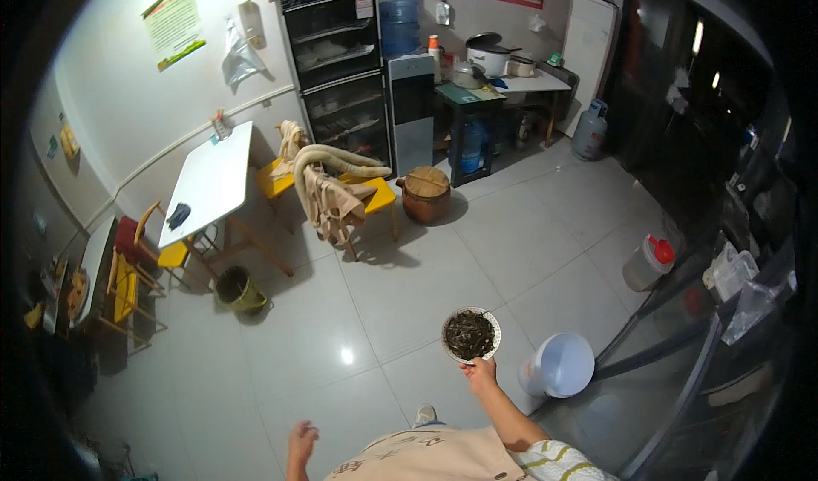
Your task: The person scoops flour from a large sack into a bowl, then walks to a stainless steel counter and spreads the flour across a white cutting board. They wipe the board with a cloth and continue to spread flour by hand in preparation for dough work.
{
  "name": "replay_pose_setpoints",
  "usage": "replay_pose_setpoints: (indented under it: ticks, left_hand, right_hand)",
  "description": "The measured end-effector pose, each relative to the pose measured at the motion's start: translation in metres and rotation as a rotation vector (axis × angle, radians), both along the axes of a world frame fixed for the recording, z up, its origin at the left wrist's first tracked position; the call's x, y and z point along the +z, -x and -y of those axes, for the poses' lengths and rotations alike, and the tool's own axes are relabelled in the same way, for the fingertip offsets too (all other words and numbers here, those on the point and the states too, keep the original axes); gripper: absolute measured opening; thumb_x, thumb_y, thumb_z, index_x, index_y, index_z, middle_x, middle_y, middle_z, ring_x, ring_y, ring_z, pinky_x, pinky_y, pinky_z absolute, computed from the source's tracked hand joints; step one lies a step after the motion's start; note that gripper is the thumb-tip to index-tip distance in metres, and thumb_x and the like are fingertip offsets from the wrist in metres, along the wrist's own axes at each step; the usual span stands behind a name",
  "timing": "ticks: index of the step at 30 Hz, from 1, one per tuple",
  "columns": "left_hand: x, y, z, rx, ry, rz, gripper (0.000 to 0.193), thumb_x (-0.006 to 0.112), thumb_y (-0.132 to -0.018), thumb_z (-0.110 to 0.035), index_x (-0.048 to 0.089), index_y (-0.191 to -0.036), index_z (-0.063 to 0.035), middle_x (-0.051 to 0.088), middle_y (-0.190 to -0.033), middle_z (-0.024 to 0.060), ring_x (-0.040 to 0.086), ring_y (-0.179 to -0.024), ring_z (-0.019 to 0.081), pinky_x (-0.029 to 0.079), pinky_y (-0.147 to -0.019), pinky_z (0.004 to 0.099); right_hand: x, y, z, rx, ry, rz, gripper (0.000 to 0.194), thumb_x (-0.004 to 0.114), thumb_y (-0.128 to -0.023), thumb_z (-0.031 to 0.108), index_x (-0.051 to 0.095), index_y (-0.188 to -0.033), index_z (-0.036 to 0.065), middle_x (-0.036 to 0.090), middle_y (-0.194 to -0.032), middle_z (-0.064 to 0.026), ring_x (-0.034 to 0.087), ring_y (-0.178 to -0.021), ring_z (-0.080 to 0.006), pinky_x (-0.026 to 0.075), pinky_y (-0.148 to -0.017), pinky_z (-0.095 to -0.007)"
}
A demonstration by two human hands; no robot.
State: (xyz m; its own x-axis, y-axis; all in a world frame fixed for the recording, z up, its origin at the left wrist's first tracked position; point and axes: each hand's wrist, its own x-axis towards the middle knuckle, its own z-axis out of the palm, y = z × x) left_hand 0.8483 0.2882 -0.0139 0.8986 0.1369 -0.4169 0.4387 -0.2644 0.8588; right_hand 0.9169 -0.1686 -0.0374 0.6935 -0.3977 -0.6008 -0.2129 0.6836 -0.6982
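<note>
My right hand point(480, 373) grips the near rim of a round bowl point(447, 348) with a patterned white edge, held out over the tiled floor. Dark, shredded food point(471, 334), perhaps cooked greens, fills it; its exact kind is unclear. Lower left, my left hand point(303, 439) hangs beside the beige apron point(422, 452) with loosely bent fingers and nothing visible in it. To the right of the bowl stands a white plastic bucket point(562, 366) with its mouth facing up.
Ahead are a lidded brown pot point(426, 200) and a yellow-seated chair point(377, 193) draped with cloth. A green waste bin point(239, 292) stands by the white table point(214, 174). At right are a red-lidded container point(648, 264), a gas cylinder point(589, 133) and glass panels.
</note>
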Motion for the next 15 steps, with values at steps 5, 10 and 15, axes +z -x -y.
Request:
replay_pose_setpoints:
  ticks: [5,10,15]
  left_hand:
    - [-0.045,-0.057,0.014,-0.093,0.007,-0.155,0.032,0.056,-0.071,-0.009,0.052,-0.098,0.007,0.059,-0.077,0.0129,0.057,-0.067,0.0184,0.046,-0.062,0.0288]
    - [-0.029,-0.208,0.064,-0.193,0.001,-0.168,0.018,0.05,-0.074,-0.009,0.055,-0.083,0.0066,0.058,-0.068,0.0089,0.055,-0.061,0.0156,0.046,-0.058,0.0265]
    - [0.002,-0.398,0.16,-0.285,0.204,-0.158,0.02,0.051,-0.078,-0.014,0.055,-0.078,0.005,0.059,-0.07,0.0116,0.056,-0.059,0.0168,0.047,-0.056,0.0276]
  right_hand:
    - [0.012,-0.071,0.032,0.003,0.036,0.034,0.03,0.037,-0.073,-0.001,0.04,-0.102,0.006,0.056,-0.082,-0.0128,0.056,-0.057,-0.0181,0.042,-0.044,-0.0225]
    - [0.014,-0.153,0.065,-0.099,0.023,0.022,0.027,0.038,-0.074,-0.001,0.042,-0.1,0.005,0.057,-0.079,-0.0116,0.056,-0.058,-0.0175,0.042,-0.044,-0.0222]
    - [0.02,-0.244,0.091,-0.091,0.041,0.052,0.022,0.038,-0.076,0.001,0.044,-0.097,0.003,0.057,-0.078,-0.0112,0.057,-0.061,-0.018,0.043,-0.049,-0.0248]
